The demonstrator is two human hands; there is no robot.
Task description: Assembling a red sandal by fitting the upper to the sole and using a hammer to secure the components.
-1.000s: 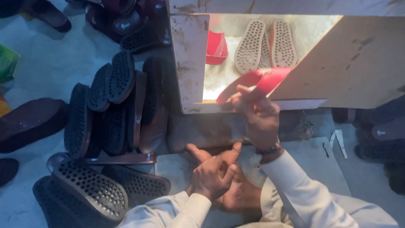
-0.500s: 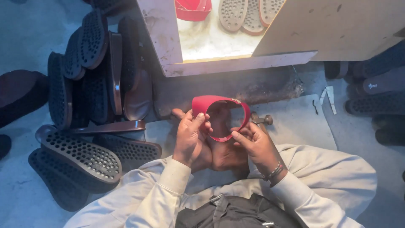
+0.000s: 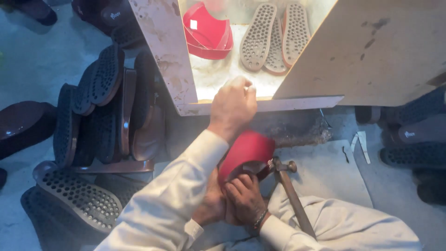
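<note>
My left hand (image 3: 233,103) is raised to the front sill of a lit wooden box (image 3: 162,51). Its fingers are curled and nothing shows in them. Lower down, my right hand (image 3: 244,195), with a bracelet at the wrist, grips a red shoe upper (image 3: 246,149) by its lower edge. The upper rests just in front of my lap. A hammer (image 3: 290,188) with a wooden handle lies right beside the upper, its metal head touching or nearly touching it. My white left sleeve hides part of the upper.
Inside the box lie stacked red uppers (image 3: 206,32) and three grey studded soles (image 3: 274,39). Several dark soles (image 3: 97,107) stand and lie in a pile at the left. Dark sandals (image 3: 413,139) sit at the right. A grey sheet (image 3: 325,172) covers the floor under the hammer.
Both hands held the red upper half a second ago. My left hand has let go and risen to the box's sill; my right hand keeps the upper low beside the hammer.
</note>
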